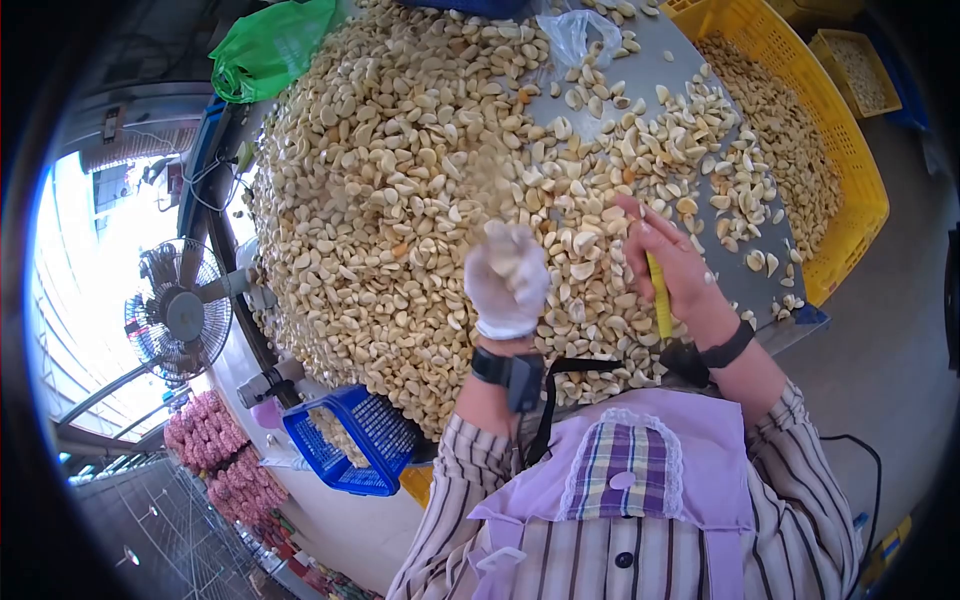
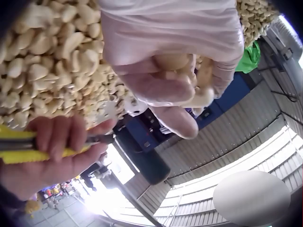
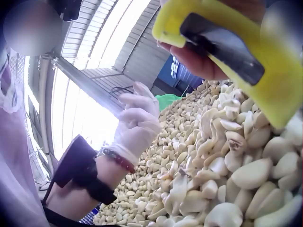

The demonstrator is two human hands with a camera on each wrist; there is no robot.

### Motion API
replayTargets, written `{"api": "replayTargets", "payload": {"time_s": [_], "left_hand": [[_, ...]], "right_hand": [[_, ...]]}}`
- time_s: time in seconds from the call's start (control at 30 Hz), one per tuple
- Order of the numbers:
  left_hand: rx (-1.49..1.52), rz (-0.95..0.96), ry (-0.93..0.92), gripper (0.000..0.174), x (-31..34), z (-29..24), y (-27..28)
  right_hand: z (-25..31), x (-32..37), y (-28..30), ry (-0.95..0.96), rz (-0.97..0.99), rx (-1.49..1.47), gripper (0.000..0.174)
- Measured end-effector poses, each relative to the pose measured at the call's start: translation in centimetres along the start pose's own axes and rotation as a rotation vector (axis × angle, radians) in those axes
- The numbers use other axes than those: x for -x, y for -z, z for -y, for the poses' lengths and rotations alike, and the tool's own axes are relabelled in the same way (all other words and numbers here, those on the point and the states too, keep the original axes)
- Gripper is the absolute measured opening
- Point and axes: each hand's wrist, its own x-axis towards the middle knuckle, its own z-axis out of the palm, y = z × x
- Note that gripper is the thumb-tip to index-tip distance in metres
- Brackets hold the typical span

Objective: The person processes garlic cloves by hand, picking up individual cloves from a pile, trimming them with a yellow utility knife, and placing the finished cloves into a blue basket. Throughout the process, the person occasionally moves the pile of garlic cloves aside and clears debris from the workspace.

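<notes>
My left hand (image 1: 508, 278), in a thin white glove, is over the heap of pale pieces (image 1: 370, 190) that look like peeled garlic cloves. In the left wrist view its fingers curl round several cloves (image 2: 171, 62), partly hidden by the glove. My bare right hand (image 1: 672, 262) grips a yellow utility knife (image 1: 659, 295) a short way to the right. The left wrist view shows the knife's narrow dark end (image 2: 102, 139) sticking out past the fingers. Close below the knife in the right wrist view lie more cloves (image 3: 253, 174).
A yellow crate (image 1: 850, 160) full of cloves stands beyond the table's (image 1: 735, 235) right side. A blue basket (image 1: 345, 440) sits at the near left, below a fan (image 1: 183, 316). A green plastic bag (image 1: 265, 50) and a clear bag (image 1: 578, 38) lie at the back.
</notes>
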Motion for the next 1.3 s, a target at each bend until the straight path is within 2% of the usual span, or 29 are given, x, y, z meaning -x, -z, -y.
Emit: {"api": "replayTargets", "payload": {"time_s": [0.07, 0.1, 0.17, 0.2, 0.27, 0.3, 0.33, 0.4, 0.43, 0.53, 0.63, 0.73, 0.8, 0.87, 0.93, 0.97, 1.0, 1.07, 1.13, 1.2, 1.23, 1.3], "left_hand": [[-0.182, -0.352, -0.087, 0.038, -1.6, -2.3, 2.0], [-0.183, -0.349, -0.087, 0.038, -3.0, -2.8, 3.1], [-2.1, -0.502, -0.182, 0.04, -5.3, -3.4, 4.6], [-2.1, -0.5, -0.184, 0.04, -5.6, -3.4, 4.0], [-2.316, -0.561, 0.064, 0.04, -6.6, -3.2, 2.0], [-2.151, -0.5, -0.024, 0.035, -6.6, -3.3, 2.2], [-2.152, -0.49, -0.017, 0.035, -6.2, -3.3, 2.3], [-1.047, -0.646, 0.138, 0.022, -4.8, -2.9, 1.3], [-0.801, -0.534, 0.087, 0.023, -4.0, -2.5, 0.7], [-0.668, -0.511, 0.051, 0.026, -2.3, -0.5, -0.7], [-0.681, -0.453, 0.038, 0.03, -1.0, 1.4, -1.8], [-0.809, -0.466, 0.006, 0.029, -0.6, 2.8, -1.9], [-0.621, -0.341, 0.009, 0.027, -0.2, 3.1, -1.8], [-0.573, -0.349, -0.015, 0.028, -0.4, 3.7, -1.7], [-0.398, -0.225, -0.111, 0.024, -0.8, 4.3, -0.6], [-0.264, -0.226, -0.095, 0.02, -1.2, 4.5, -0.1], [-0.266, -0.227, -0.091, 0.02, -1.6, 4.3, 0.0], [0.161, 0.01, 0.026, 0.018, -2.6, 3.6, 0.3], [0.115, 0.019, 0.015, 0.018, -3.9, 3.3, -0.4], [-0.686, -0.352, 0.133, 0.023, -4.7, 2.9, -1.3], [-0.853, -0.393, 0.131, 0.029, -5.1, 3.5, -0.8], [-0.866, -0.45, 0.114, 0.028, -5.4, 4.6, -0.9]], "right_hand": [[0.4, -0.1, 0.1, 0.027, 0.0, -0.067, 0.043], [0.4, -0.1, 0.0, 0.03, 0.0, -0.066, 0.043], [0.4, -0.1, -0.2, 0.01, -0.03, -0.038, 0.044], [0.3, 0.0, -0.2, 0.012, -0.03, -0.037, 0.044], [0.2, 0.0, -0.2, 0.013, -0.03, 0.049, 0.046], [0.2, 0.1, -0.1, 0.02, -0.038, 0.045, 0.046], [0.2, 0.3, -0.3, 0.042, -0.025, 0.065, 0.046], [0.1, 0.4, -0.4, 0.065, -0.019, 0.084, 0.047], [0.0, 0.5, -0.5, 0.061, -0.016, 0.142, 0.048], [-0.1, 0.9, -1.6, 0.044, 0.036, 0.217, 0.053], [-0.4, 1.2, -2.2, 0.068, 0.105, 0.239, 0.056], [-0.2, 1.3, -2.4, -0.072, 0.211, 0.219, 0.059], [-0.1, 1.4, -2.2, -0.088, 0.24, 0.166, 0.057], [-0.6, 1.1, -1.7, -0.102, 0.292, 0.046, 0.055], [-0.6, 1.1, -2.0, -0.101, 0.283, 0.014, 0.053], [-0.6, 1.0, -2.0, -0.1, 0.274, -0.015, 0.051], [-0.8, 0.7, -1.7, -0.099, 0.272, -0.019, 0.051], [-1.3, -0.4, -0.7, -0.177, 0.064, -0.187, 0.047], [0.2, -0.1, -0.4, -0.164, 0.027, -0.213, 0.045], [0.7, 0.0, 0.0, -0.065, 0.003, -0.104, 0.048], [0.5, 0.0, 0.3, -0.049, 0.007, -0.024, 0.049], [0.6, -0.1, 0.0, -0.034, -0.021, 0.033, 0.05]]}}
